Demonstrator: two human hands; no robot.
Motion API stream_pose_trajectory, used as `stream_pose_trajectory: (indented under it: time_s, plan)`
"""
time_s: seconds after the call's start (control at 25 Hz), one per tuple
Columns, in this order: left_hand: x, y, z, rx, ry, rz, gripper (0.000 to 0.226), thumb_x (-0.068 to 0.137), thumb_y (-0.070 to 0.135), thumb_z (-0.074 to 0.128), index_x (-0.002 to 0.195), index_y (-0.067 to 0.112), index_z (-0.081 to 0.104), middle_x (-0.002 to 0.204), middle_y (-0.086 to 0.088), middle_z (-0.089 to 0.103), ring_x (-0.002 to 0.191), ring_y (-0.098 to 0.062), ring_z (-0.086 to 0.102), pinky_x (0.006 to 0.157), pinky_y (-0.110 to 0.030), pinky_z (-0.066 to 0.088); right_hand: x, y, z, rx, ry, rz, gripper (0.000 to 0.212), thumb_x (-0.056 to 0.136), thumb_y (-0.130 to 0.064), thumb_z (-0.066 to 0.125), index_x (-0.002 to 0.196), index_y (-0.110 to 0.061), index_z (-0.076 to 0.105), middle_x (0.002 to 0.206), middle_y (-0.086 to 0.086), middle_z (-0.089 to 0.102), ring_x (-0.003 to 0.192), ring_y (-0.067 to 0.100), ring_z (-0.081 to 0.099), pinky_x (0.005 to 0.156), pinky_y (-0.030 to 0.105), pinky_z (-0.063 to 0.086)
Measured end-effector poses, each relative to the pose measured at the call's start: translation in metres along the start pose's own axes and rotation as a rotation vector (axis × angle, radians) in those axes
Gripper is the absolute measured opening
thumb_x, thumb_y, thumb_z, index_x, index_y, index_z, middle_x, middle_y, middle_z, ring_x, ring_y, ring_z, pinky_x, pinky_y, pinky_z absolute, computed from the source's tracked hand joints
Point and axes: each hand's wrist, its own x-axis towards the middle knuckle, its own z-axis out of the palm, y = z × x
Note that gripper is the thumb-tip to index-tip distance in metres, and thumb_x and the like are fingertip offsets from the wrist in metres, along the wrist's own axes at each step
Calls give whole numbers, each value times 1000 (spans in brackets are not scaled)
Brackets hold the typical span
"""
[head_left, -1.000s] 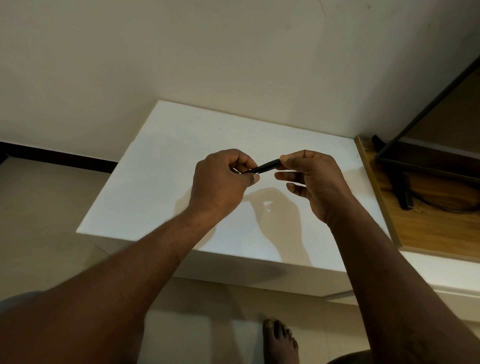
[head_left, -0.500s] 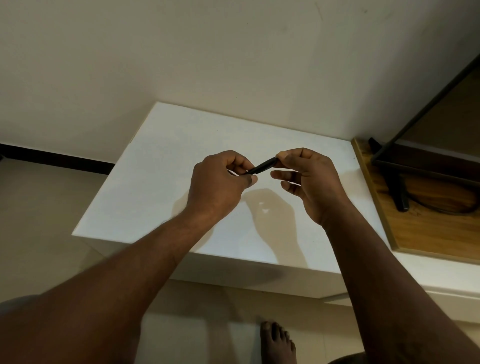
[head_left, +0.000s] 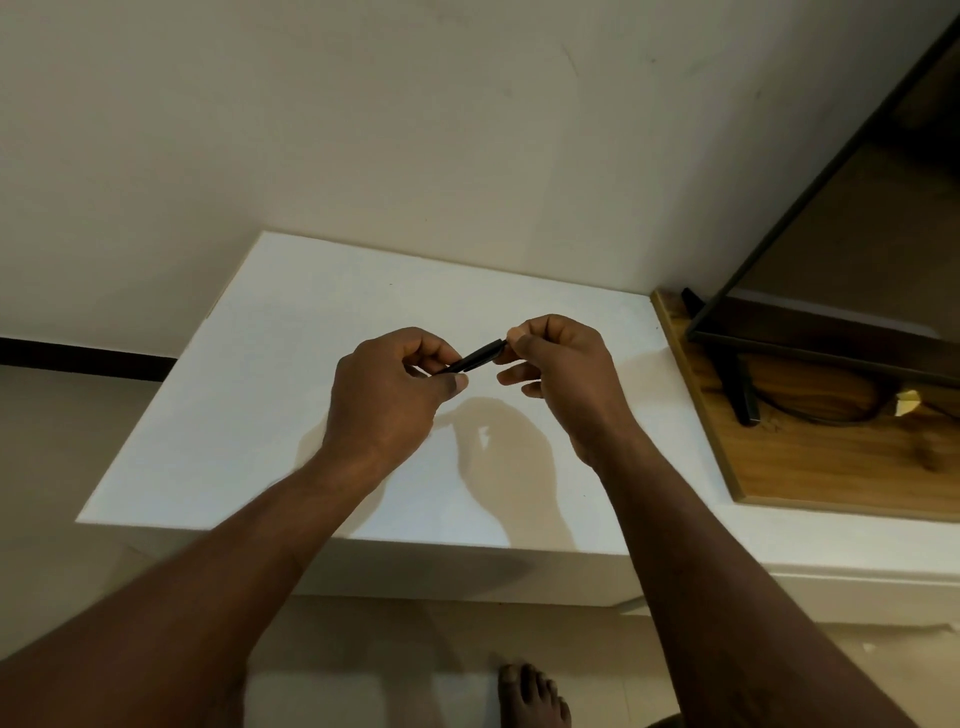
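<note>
Slim black pen (head_left: 477, 357) held over the white counter (head_left: 249, 405): our left grip (head_left: 387, 395) and right grip (head_left: 561, 371) each pinch an end. Pulling unevenly, we could drop it.

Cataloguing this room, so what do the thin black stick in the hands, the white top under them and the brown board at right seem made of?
Black stick: probably plastic, smooth with a faint sheen along its side; metal cannot be ruled out.
White top: likely painted or laminated board, matt, even, crisp-edged.
Brown board: wood or wood-look laminate, with visible grain streaks.
</note>
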Motion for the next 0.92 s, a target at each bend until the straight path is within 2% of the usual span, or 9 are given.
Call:
stream_pose_trajectory:
  time_s: [0.12,0.32,0.48,0.6,0.68,0.8,0.92]
  plan:
    - [0,0,-1,-3,-3,-2,13,82,23,86,86,30,77,78,13,73,74,-7,66,62,-20,42,0,1,1,-54,16,-13,15,104,-22,61,94,-14,70,89,0,83,72,11,77,63,17,48]
    - [-2,0,-1,-5,-10,3,13,82,22,86,87,29,77,78,12,73,75,-8,67,63,-21,43,-1,3,3,-96,19,-9,22,106,-25,60,98,-6,69,89,1,82,71,9,76,67,22,47]
    - [-3,0,-1,-8,-20,6,13,82,21,86,88,28,77,79,11,74,76,-9,67,64,-22,43,-2,2,4,-105,31,-6,21,105,-24,59,91,-9,67,86,4,80,70,12,76,66,22,47]
    - [-3,1,-1,3,-28,16,12,83,21,86,89,28,78,80,12,73,76,-9,67,64,-21,43,-3,2,5,-104,42,-11,23,105,-21,58,91,-5,64,86,9,80,72,19,76,64,23,47]
    - [-3,1,-1,8,-24,19,12,83,22,86,89,28,78,80,12,73,76,-8,67,64,-20,43,-4,2,7,-113,54,-28,23,105,-24,58,91,-6,64,84,7,79,70,17,76,63,23,47]
    - [-3,2,-2,-19,-20,11,12,83,22,86,88,28,78,81,11,74,78,-10,67,65,-23,45,-3,0,6,-104,70,-60,19,104,-27,61,91,-13,66,84,2,80,66,12,75,60,20,48]
    - [-3,4,-2,-26,-17,12,11,83,22,86,89,28,78,81,11,74,78,-11,67,65,-22,44,-3,-1,3,-37,61,-70,15,101,-22,62,90,-14,68,83,2,81,66,13,75,56,14,48]
